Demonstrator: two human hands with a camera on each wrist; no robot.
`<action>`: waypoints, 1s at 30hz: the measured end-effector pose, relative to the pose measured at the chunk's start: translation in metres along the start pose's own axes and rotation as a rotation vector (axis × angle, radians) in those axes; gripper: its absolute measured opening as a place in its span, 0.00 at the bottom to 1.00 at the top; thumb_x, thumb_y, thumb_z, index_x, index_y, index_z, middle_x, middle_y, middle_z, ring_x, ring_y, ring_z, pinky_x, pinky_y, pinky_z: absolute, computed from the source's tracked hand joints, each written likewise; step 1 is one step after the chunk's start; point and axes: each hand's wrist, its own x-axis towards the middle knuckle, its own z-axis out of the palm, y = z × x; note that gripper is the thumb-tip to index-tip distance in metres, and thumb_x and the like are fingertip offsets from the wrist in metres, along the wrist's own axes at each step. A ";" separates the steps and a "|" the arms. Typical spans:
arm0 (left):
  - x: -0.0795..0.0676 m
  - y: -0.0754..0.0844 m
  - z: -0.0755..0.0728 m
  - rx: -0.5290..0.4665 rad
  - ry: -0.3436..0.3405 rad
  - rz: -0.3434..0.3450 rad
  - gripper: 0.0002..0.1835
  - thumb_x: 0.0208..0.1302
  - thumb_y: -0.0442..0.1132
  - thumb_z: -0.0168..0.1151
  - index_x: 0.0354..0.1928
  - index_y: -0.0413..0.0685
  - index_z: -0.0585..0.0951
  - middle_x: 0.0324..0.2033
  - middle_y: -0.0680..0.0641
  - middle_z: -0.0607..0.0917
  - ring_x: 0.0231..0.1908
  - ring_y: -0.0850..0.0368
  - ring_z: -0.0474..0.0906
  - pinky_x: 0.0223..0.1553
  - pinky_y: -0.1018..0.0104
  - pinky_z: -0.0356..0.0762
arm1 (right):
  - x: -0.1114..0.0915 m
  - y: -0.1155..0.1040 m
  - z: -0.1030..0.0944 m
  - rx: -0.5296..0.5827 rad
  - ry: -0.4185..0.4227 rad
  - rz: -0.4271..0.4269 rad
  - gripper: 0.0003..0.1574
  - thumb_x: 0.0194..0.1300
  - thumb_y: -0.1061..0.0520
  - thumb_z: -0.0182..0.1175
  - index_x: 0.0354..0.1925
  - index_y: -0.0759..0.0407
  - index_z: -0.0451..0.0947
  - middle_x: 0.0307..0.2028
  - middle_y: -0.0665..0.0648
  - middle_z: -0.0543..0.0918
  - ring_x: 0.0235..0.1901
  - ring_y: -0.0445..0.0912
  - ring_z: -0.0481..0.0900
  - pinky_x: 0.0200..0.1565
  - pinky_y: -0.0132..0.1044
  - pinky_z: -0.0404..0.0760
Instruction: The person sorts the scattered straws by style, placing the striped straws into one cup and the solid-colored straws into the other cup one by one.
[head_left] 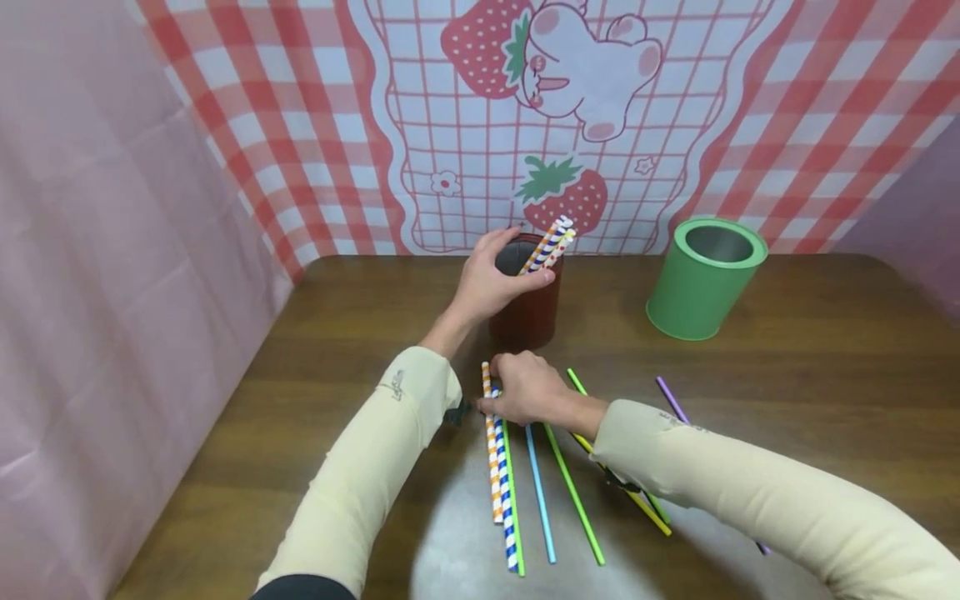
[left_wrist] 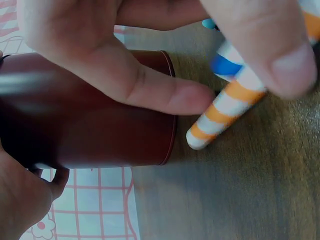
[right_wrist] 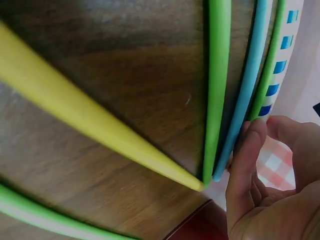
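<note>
My left hand [head_left: 487, 279] grips a dark red-brown cup [head_left: 528, 321] around its upper part, thumb across the near side by the rim. Several patterned paper straws [head_left: 546, 250] lean out of it. Just in front, my right hand [head_left: 528, 390] pinches an orange-and-white striped straw [left_wrist: 215, 117] near its upper end. A blue-and-white striped straw [head_left: 507, 508] lies alongside, its top partly hidden by the fingers. Beside that pair are a green straw [head_left: 516, 533], a light blue straw [head_left: 542, 500] and another green straw [right_wrist: 218, 75], their tops under or near the right hand.
A green can [head_left: 697, 287] stands at the back right. Under the right forearm lie a yellow straw [right_wrist: 90, 112] and a further green straw [right_wrist: 60, 217]. A purple straw [head_left: 671, 398] is partly covered by the sleeve. A checked cloth [head_left: 300, 125] hangs behind the wooden table [head_left: 337, 333].
</note>
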 end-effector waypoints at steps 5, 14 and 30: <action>0.000 0.002 -0.002 0.004 0.009 -0.004 0.46 0.43 0.56 0.76 0.68 0.55 0.70 0.68 0.47 0.65 0.63 0.53 0.64 0.61 0.58 0.65 | -0.001 0.005 -0.004 -0.033 0.025 -0.015 0.15 0.47 0.48 0.71 0.25 0.51 0.75 0.20 0.49 0.76 0.23 0.47 0.74 0.25 0.38 0.73; 0.002 0.005 0.001 0.020 -0.002 0.005 0.47 0.43 0.57 0.76 0.68 0.54 0.69 0.68 0.46 0.64 0.64 0.52 0.64 0.61 0.57 0.65 | -0.006 0.017 -0.018 0.124 -0.042 0.031 0.12 0.51 0.50 0.73 0.28 0.54 0.81 0.12 0.47 0.78 0.14 0.39 0.78 0.25 0.32 0.76; 0.000 0.001 0.001 0.023 0.005 0.002 0.46 0.44 0.56 0.76 0.68 0.53 0.69 0.68 0.48 0.65 0.63 0.54 0.65 0.61 0.58 0.65 | -0.013 0.029 -0.071 0.358 0.064 -0.042 0.17 0.63 0.55 0.63 0.47 0.64 0.82 0.19 0.51 0.84 0.17 0.45 0.82 0.23 0.36 0.81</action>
